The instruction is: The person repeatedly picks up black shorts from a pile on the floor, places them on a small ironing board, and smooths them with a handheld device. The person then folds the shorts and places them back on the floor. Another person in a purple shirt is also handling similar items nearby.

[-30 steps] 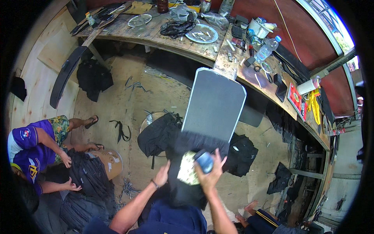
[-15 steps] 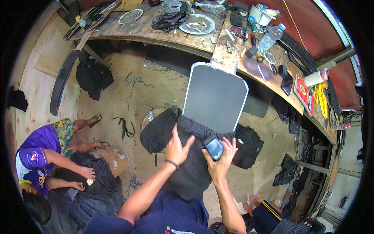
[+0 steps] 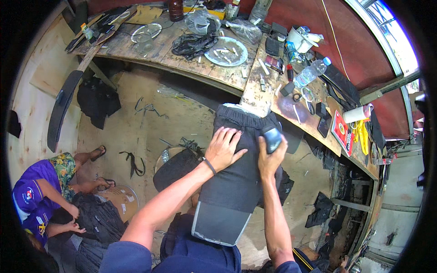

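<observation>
A black elastic-waist garment [image 3: 232,189], likely shorts, is drawn over a flat grey board [image 3: 218,225] with pale edges. Its gathered waistband lies at the board's far end, by the workbench. The board's near end sticks out below the cloth, close to my body. My left hand [image 3: 223,150] lies flat on the garment's upper left, fingers apart. In my right hand [image 3: 271,157], at the garment's upper right edge, is a glossy dark rounded block [image 3: 271,138]. Its exact kind cannot be told.
The wooden workbench [image 3: 173,54] bears a plate with white chalk-like pieces [image 3: 226,51], a plastic bottle [image 3: 313,73], a phone [image 3: 324,125] and a red booklet [image 3: 341,132]. At left, a seated person [image 3: 41,195] handles dark cloth. A black strap [image 3: 133,164] lies on the floor.
The garment has moved up over the board, so its waistband now reaches the far end and the near end shows. Both hands have moved away from me, my right still holding the block.
</observation>
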The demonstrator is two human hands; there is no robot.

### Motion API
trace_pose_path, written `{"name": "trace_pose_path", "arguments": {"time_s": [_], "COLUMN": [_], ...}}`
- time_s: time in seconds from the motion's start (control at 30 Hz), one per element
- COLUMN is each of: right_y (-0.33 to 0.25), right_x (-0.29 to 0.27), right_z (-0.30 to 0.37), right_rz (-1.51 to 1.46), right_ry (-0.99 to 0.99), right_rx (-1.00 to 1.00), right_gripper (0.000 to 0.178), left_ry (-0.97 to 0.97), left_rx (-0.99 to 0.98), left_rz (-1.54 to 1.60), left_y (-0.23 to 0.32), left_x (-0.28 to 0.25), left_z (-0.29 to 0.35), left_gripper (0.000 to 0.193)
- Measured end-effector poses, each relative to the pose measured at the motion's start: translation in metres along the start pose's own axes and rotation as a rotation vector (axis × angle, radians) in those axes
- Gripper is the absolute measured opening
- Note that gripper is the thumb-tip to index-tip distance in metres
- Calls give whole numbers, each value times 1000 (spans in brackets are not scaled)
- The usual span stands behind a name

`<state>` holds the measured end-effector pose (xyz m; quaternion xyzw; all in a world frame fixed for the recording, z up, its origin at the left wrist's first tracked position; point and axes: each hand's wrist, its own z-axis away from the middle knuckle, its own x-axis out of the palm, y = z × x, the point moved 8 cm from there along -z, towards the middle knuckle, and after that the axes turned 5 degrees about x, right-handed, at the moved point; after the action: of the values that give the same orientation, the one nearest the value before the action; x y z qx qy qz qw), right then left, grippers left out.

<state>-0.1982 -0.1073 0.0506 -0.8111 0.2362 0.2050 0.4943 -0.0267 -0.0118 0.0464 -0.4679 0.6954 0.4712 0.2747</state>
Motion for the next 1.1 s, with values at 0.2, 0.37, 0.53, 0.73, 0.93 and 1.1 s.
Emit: {"name": "trace_pose_path", "arguments": {"time_s": [0.2,0.37,0.53,0.73,0.93,1.1], "right_y": [38,34,44,12,-94,-69], "right_x": [13,10,12,-37,-21,24], "right_z": [11,12,14,8,99,92], "right_rz": [28,-11,-97,-245,-39,6], "right_ry": [17,16,8,57,-654,-714], "right_rx": [-5,23,99,205,-491,-320], "right_gripper": [71,70,67,56,71,63], "left_ry": [-913,-905,-523,-173,-69,-220], "left_rx": [-56,-68,-226,-194,-51,-92], "left_rz": [289,598,533,95,-104,-131], "left_y": [-6,-18,-40,-14,-33,-59], "left_x": [58,61,6,-9,35,53], "left_z": [-17,-18,-31,-33,-51,-69], "left_gripper": [84,67,56,82,127,147]}}
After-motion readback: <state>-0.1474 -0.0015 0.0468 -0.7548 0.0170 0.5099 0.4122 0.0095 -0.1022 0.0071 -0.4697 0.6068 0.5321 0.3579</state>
